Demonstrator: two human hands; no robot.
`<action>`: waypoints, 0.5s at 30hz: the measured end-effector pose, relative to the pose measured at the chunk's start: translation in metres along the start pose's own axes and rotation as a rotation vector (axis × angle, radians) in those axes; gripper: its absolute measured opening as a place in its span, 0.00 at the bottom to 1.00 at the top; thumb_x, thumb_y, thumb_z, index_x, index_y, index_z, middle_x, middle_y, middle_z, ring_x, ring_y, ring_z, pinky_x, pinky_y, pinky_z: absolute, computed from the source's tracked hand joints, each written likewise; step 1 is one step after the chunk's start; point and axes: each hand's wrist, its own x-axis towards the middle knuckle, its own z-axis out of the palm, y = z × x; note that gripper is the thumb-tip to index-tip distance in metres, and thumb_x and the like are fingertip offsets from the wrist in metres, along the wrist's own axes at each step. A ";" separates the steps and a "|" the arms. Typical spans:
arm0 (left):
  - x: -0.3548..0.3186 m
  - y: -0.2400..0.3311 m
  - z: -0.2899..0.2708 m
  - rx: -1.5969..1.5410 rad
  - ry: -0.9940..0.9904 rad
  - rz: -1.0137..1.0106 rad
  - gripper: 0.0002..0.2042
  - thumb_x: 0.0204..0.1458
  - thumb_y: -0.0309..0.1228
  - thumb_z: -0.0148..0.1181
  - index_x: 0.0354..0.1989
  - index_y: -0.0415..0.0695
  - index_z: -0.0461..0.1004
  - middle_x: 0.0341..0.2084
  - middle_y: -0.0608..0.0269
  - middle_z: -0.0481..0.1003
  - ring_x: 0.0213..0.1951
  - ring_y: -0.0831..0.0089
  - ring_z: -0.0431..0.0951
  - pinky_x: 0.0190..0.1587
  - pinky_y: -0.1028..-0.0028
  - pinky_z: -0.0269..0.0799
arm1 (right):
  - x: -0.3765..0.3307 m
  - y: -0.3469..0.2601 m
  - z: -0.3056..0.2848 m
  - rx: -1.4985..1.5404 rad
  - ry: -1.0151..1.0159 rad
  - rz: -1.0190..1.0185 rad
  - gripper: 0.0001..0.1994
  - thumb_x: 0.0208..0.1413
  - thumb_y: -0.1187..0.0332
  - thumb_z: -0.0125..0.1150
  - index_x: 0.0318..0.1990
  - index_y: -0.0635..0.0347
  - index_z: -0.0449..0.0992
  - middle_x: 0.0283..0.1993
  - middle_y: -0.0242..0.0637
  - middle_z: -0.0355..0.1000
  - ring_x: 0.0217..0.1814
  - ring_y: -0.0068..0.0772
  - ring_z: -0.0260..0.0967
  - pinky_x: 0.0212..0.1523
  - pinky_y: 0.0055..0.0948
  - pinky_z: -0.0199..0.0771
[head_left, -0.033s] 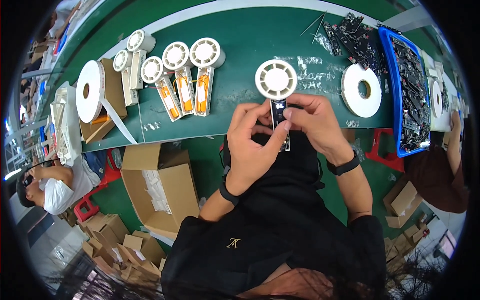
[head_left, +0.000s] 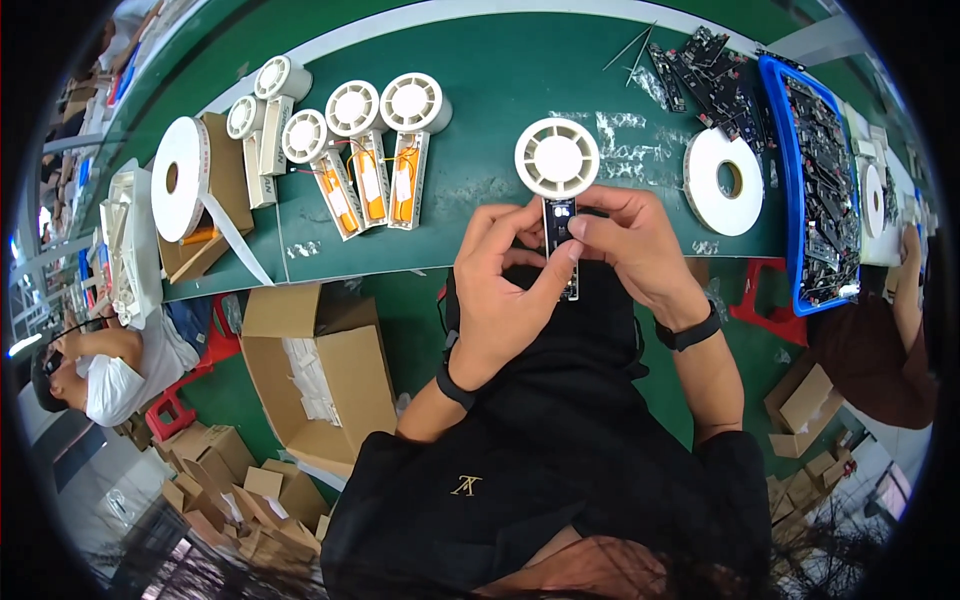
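Observation:
Above my lap, at the table's near edge, I hold a white handheld fan (head_left: 557,160) with its round slatted head pointing away from me. A narrow black circuit board (head_left: 559,238) shows along its handle. My left hand (head_left: 505,290) is closed on the handle from the left, its thumb tip near the board's lower part. From the right, my right hand (head_left: 632,245) grips the handle too, with the thumb pressed on the board. The fingers behind the handle are partly hidden.
On the green table (head_left: 480,100), several open-handled fans (head_left: 368,190) with orange parts lie left, near a tape roll (head_left: 182,180). To the right are another white roll (head_left: 700,190), loose circuit boards (head_left: 715,75) and a blue tray (head_left: 800,290) of boards. A cardboard box (head_left: 355,390) stands below.
The fan's head has shifted very slightly to the right. Both hands keep their hold on the handle.

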 end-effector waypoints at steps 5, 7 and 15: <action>0.003 -0.009 0.002 -0.008 -0.001 -0.006 0.19 0.53 0.20 0.73 0.54 0.32 0.79 0.44 0.59 0.73 0.38 0.77 0.77 0.39 0.77 0.82 | -0.002 -0.003 0.000 0.105 0.023 0.051 0.14 0.66 0.78 0.63 0.58 0.70 0.81 0.48 0.37 0.83 0.44 0.23 0.81 0.51 0.28 0.87; 0.002 -0.011 0.004 -0.032 -0.002 -0.011 0.18 0.53 0.20 0.73 0.53 0.32 0.79 0.44 0.59 0.73 0.38 0.77 0.77 0.39 0.77 0.82 | -0.003 0.000 0.000 0.108 0.030 0.053 0.14 0.67 0.77 0.64 0.58 0.70 0.81 0.48 0.37 0.83 0.44 0.24 0.81 0.51 0.29 0.87; 0.001 -0.016 0.009 -0.062 0.002 -0.061 0.17 0.53 0.20 0.72 0.51 0.32 0.78 0.43 0.59 0.73 0.35 0.78 0.76 0.37 0.78 0.80 | -0.002 0.018 -0.008 0.032 0.082 -0.011 0.14 0.68 0.75 0.64 0.59 0.70 0.80 0.50 0.39 0.82 0.47 0.25 0.82 0.49 0.29 0.88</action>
